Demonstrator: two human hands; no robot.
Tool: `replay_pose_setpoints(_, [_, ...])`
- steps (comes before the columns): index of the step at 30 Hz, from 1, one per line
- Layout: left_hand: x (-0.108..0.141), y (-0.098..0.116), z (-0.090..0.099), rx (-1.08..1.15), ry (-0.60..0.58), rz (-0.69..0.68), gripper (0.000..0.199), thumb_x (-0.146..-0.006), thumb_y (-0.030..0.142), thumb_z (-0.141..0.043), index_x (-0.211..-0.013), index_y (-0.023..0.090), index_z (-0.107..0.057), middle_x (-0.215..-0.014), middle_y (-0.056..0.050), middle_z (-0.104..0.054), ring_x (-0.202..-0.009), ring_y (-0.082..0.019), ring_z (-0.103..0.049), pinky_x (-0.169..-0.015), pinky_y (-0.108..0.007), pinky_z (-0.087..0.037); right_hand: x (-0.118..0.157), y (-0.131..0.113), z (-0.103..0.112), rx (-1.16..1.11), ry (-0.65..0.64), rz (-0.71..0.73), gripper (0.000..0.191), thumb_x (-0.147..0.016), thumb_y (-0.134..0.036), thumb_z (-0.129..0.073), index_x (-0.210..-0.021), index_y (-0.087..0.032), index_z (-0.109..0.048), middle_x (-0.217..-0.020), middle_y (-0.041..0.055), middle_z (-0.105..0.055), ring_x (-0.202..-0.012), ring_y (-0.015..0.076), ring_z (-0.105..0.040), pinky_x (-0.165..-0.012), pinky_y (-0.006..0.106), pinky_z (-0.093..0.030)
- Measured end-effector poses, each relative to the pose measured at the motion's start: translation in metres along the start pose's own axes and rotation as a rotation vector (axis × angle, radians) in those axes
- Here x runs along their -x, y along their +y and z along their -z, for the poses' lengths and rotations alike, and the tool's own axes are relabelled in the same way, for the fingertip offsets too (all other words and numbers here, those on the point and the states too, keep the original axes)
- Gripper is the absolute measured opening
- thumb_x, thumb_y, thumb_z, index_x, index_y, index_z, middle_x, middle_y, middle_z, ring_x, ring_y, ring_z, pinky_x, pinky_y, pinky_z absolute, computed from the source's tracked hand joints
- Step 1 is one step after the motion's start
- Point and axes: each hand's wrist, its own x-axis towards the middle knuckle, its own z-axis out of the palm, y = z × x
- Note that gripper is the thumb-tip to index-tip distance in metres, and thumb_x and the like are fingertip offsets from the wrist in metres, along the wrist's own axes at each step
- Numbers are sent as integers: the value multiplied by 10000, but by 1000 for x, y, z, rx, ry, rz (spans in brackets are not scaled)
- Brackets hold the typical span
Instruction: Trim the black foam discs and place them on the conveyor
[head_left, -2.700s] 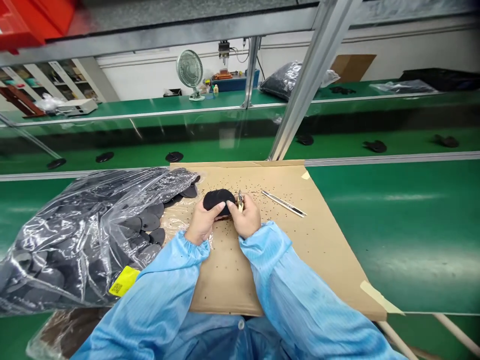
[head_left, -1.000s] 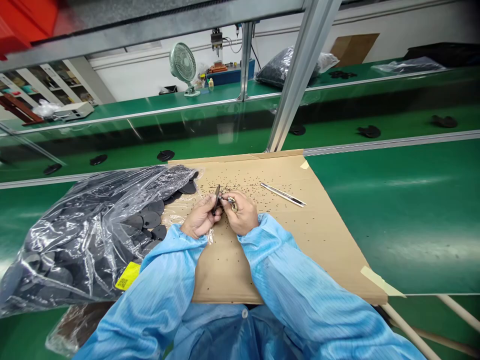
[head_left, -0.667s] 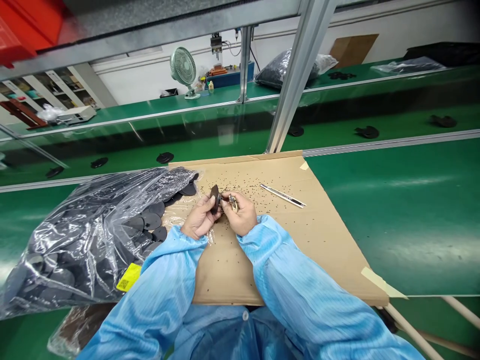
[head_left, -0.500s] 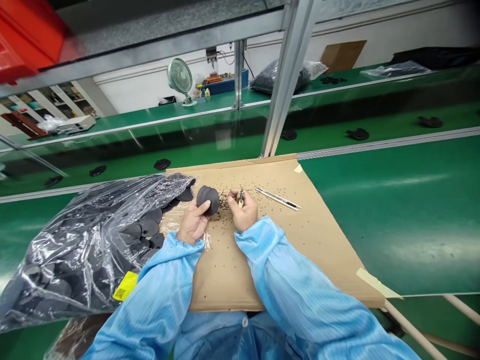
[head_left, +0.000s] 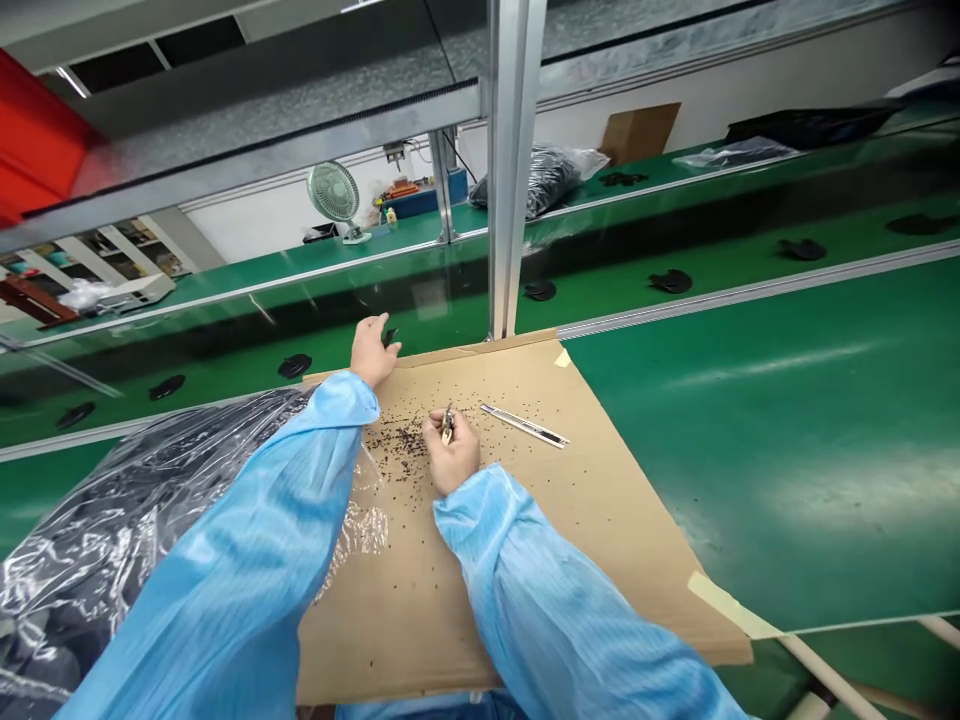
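My left hand (head_left: 373, 352) reaches over the far edge of the cardboard sheet (head_left: 480, 620), above the green conveyor belt. Its thumb and fingers are spread. Close by its fingertips shows a bit of a dark disc (head_left: 390, 337), mostly hidden by the hand. Over the cardboard, my right hand (head_left: 454, 452) is closed around small nippers (head_left: 448, 424), jaws pointing up. Tiny black scraps (head_left: 405, 440) lie scattered to the left of that hand. A snap-off utility knife (head_left: 525, 425) rests on the cardboard to its right.
A clear plastic bag (head_left: 150, 500) full of black discs lies at left, partly behind my left sleeve. Small stacks of black discs (head_left: 295, 366) sit spaced along the belt. A metal post (head_left: 512, 180) rises behind the cardboard. Tape (head_left: 731, 605) marks its right corner.
My left hand has moved forward from the cardboard to the belt, and the black discs it held are no longer in its grip. My right hand still holds the nippers. The view has shifted.
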Motion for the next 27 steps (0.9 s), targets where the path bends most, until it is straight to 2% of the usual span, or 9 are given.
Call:
replay_pose_setpoints(2, [-3, 0, -5, -60, -80, 28, 597, -657, 190, -696, -1237, 120, -570, -1268, -164, -499, -1214, -314, -461, -1071, -419, -326, -1, 1, 0, -1, -4, -1, 170, -733, -339, -578, -834, -203, -577, -764, 25, -643, -713, 175, -598, -738, 312, -487])
replay_pose_setpoints(4, [6, -3, -2, -122, -128, 35, 543, -666, 209, -696, -1191, 113, -598, -1227, -177, -532, -1204, -335, -467, -1064, -445, -327, -2, 2, -1, -5, -4, -4, 167, -732, -342, -575, -829, -206, -577, -765, 23, -645, -706, 172, -595, -733, 307, -488])
replay_pose_setpoints(7, [32, -16, 24, -208, -171, 3, 434, -700, 243, -672, -1114, 114, -638, -1179, -178, -573, -1165, -331, -499, -1039, -442, -352, -5, 4, -1, -2, -10, -2, 174, -731, -354, -567, -822, -206, -578, -751, 19, -643, -689, 167, -590, -712, 299, -487])
replay_pose_setpoints(12, [95, -48, 114, -252, -118, 51, 383, -680, 298, -703, -1030, 144, -672, -1093, -157, -617, -1096, -331, -540, -1004, -439, -374, -11, 16, 2, 46, -1, 24, 260, -710, -412, -593, -841, -188, -609, -739, 28, -653, -679, 176, -593, -688, 298, -477])
replay_pose_setpoints(15, [149, -61, 174, -289, -51, 83, 353, -678, 300, -699, -1005, 168, -671, -1059, -135, -625, -1084, -328, -541, -1002, -440, -374, -15, 26, 1, 96, 36, 62, 294, -713, -412, -602, -867, -165, -637, -752, 34, -650, -683, 170, -591, -685, 289, -466])
replay_pose_setpoints(18, [212, -70, 221, -431, 75, 133, 403, -731, 329, -642, -1104, 177, -618, -1161, -134, -581, -1156, -310, -494, -1044, -441, -342, -16, 30, 0, 142, 61, 95, 304, -697, -397, -628, -865, -146, -657, -748, 38, -640, -655, 160, -572, -650, 279, -456])
replay_pose_setpoints(21, [271, -83, 249, -632, 295, 317, 575, -756, 411, -618, -1260, 155, -511, -1343, -172, -449, -1287, -326, -376, -1095, -463, -265, -13, 27, 0, 183, 72, 136, 294, -685, -375, -636, -861, -141, -666, -738, 41, -636, -654, 165, -572, -650, 290, -465])
replay_pose_setpoints(23, [301, -96, 260, -703, 420, 536, 699, -758, 492, -601, -1330, 125, -437, -1416, -211, -351, -1337, -357, -304, -1101, -498, -230, -11, 25, -1, 198, 66, 160, 288, -689, -366, -635, -865, -140, -665, -732, 42, -633, -664, 173, -580, -664, 301, -475])
replay_pose_setpoints(27, [331, -129, 266, -529, 590, 991, 822, -794, 611, -487, -1376, 53, -330, -1419, -303, -266, -1350, -413, -263, -1066, -544, -251, -10, 24, -3, 211, 84, 188, 252, -687, -338, -636, -850, -147, -662, -710, 33, -622, -666, 184, -590, -672, 311, -492])
